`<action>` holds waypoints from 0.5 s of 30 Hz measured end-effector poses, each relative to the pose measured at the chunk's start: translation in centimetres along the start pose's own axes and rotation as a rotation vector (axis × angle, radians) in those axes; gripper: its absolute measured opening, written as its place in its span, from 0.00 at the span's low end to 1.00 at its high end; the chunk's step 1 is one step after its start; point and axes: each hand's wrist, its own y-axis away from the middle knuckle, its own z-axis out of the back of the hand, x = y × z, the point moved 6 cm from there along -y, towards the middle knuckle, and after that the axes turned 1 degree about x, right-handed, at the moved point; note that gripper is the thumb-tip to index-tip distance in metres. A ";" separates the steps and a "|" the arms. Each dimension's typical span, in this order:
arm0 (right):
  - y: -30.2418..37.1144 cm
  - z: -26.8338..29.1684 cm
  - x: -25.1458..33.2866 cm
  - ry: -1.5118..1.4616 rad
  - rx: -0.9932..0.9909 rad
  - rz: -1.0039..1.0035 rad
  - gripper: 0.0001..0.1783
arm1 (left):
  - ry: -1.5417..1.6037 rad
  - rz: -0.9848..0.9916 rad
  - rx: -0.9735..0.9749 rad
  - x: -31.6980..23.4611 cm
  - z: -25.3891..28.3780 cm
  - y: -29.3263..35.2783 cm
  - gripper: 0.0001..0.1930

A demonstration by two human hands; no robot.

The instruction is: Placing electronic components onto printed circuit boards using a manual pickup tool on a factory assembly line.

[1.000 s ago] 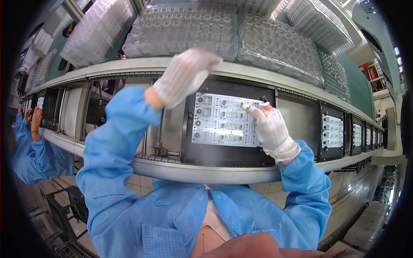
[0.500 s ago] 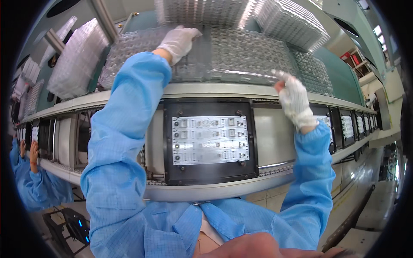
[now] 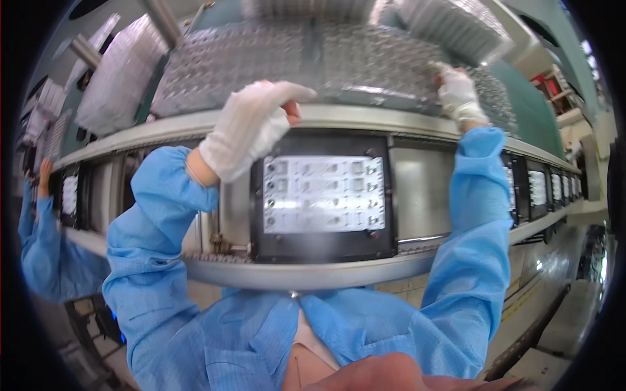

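My left hand (image 3: 251, 127), in a white glove that leaves some fingertips bare, hovers over the back left corner of a black fixture (image 3: 324, 251). Its forefinger points right and the thumb stands apart below it; nothing shows between them. In the fixture lie several pale, strip-shaped circuit boards (image 3: 324, 195), side by side. My right hand (image 3: 458, 94), gloved the same way, is at the right end of a stack of clear plastic trays (image 3: 378, 65). Its fingers look apart, though blurred, and whether they touch the trays is unclear.
Another clear tray stack (image 3: 228, 65) stands at the back left, a taller one (image 3: 124, 78) beyond it. More trays (image 3: 456, 29) rise behind. The conveyor's front rail (image 3: 326, 277) runs before me. Further fixtures (image 3: 538, 189) line up at right. A co-worker's blue sleeve (image 3: 49, 241) shows far left.
My left hand has come back from the trays toward me, above the fixture's corner. My right hand has moved away and slightly right, to the tray stack's end. The whole view has shifted a little.
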 end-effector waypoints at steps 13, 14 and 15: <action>5.5 5.1 8.2 -0.318 -0.271 0.090 0.28 | -0.100 -0.043 0.222 -3.2 -3.7 10.5 0.16; 6.4 5.4 9.7 -0.291 -0.278 0.156 0.28 | -0.084 -0.050 0.269 -3.1 -4.0 10.5 0.18; 7.5 6.0 11.2 -0.311 -0.292 0.164 0.27 | -0.085 -0.054 0.273 -2.9 -4.3 10.5 0.18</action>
